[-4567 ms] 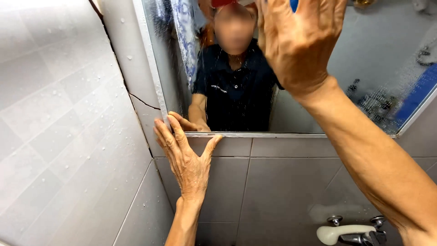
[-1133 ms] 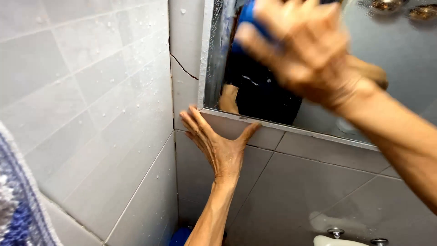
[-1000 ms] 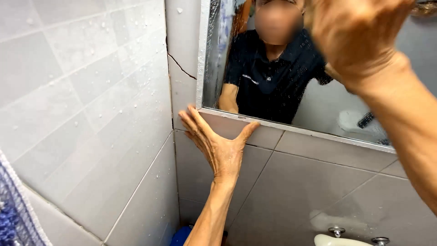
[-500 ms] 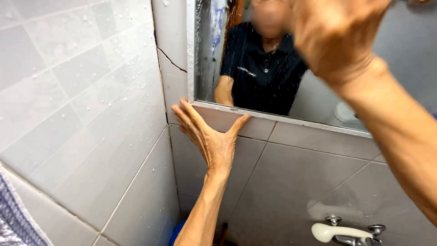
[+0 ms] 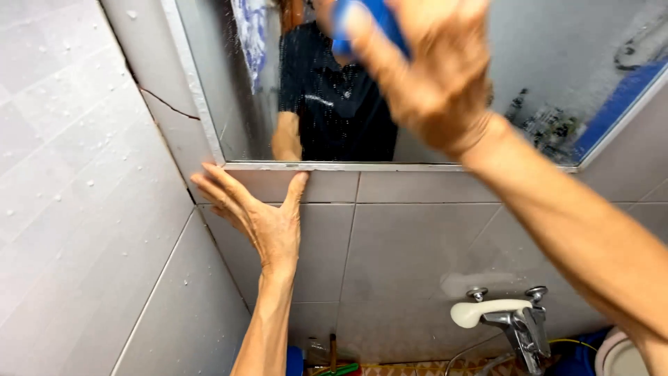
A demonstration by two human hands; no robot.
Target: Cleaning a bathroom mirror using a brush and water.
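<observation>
Right hand (image 5: 431,76) has swung left, clamped on a blue sponge (image 5: 369,24); left hand (image 5: 261,216) splayed flat on tile (image 5: 410,244).

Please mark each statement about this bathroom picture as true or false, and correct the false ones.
1. The left hand lies flat on the grey wall tile just below the mirror. True.
2. The right hand is empty. False: it holds a blue thing in front of the mirror; the blur hides what kind of thing it is.
3. The tap has a pale handle and is mounted on the wall below the mirror. True.
4. The wall left of the mirror is whole. False: a dark crack runs across it near the mirror frame.
5. The side wall tiles are dry. False: water drops dot them.
</observation>
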